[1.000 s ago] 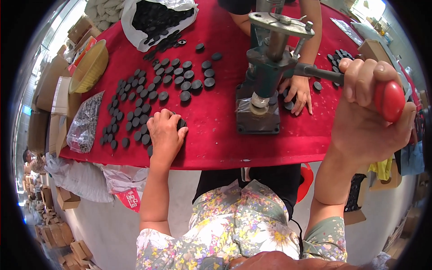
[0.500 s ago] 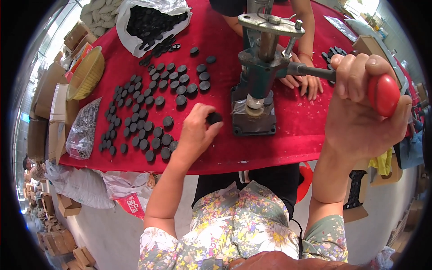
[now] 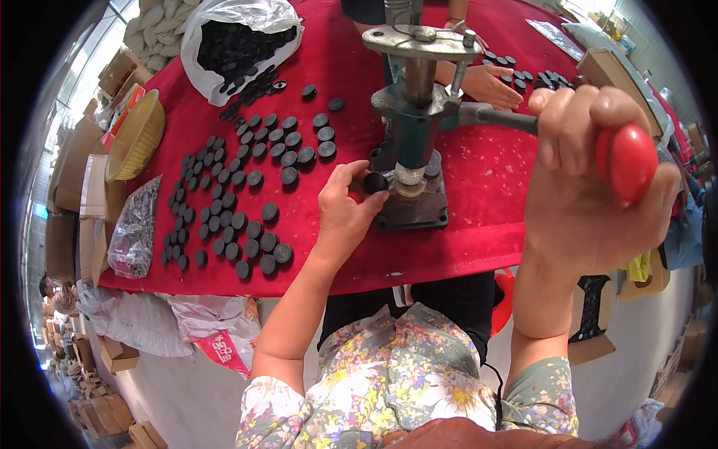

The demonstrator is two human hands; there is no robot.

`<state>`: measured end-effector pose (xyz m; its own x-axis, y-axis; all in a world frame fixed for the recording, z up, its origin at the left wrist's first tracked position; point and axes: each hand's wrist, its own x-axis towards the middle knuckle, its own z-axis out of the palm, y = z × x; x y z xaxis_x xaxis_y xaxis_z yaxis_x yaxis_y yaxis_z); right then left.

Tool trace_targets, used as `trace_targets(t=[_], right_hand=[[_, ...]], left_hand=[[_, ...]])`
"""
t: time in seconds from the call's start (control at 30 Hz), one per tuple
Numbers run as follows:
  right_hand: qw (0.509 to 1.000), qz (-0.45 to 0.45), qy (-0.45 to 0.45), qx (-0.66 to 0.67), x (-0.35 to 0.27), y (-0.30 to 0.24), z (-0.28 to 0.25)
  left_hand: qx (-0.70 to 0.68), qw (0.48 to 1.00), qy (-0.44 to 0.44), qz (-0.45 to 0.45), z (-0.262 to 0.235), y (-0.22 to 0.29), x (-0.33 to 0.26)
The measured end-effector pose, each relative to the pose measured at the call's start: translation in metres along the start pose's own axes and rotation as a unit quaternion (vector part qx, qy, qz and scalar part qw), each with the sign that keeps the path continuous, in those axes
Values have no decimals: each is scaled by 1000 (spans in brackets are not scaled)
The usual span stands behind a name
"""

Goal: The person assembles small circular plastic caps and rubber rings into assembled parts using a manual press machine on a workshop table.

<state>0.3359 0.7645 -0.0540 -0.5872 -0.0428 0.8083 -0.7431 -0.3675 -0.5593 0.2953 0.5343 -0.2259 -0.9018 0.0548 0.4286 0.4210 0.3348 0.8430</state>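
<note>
1. A small round black cap (image 3: 375,182) is pinched between the thumb and fingertips of the left hand (image 3: 342,213), right at the left side of the die at the foot of the green cast-metal hand press (image 3: 413,127).
2. The press stands on the red cloth-covered table (image 3: 486,187), near its front edge and a little right of the middle; the cap sits just beside the press's pale round die, touching or nearly touching it, I cannot tell which.
3. The right hand (image 3: 591,187) is wrapped tight around the red ball knob (image 3: 630,161) at the end of the press's grey lever, raised close to the camera over the table's right front part.
4. Many loose black round caps (image 3: 232,202) lie spread over the left half of the table, reaching down to the front edge.
5. At the far left corner a white plastic bag (image 3: 224,30) lies open with more black caps inside.
6. A yellow woven basket (image 3: 134,138) and a clear bag of small dark parts (image 3: 134,228) lie along the left edge.
7. Across the table, another person's hand (image 3: 486,82) rests on the cloth behind the press, near a further scatter of black caps.
</note>
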Motion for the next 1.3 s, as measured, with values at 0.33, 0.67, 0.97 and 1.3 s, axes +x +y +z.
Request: trace_targets(t=[0.33,0.67,0.97,1.3], right_hand=[[990,-43,37,-128,-70,4,22],[982,-116,105,-104,-89,24,25],[987,-111,57,-102,-78,20,21],[997,46,48,32,24,0,1]], left_hand=[[10,999,28,-14,-19,-12,-5],[16,1000,17,-20,-16,-14,-1],[-5,998,29,62,-8,-13,5],[11,998,-41,54,2,3,-1]])
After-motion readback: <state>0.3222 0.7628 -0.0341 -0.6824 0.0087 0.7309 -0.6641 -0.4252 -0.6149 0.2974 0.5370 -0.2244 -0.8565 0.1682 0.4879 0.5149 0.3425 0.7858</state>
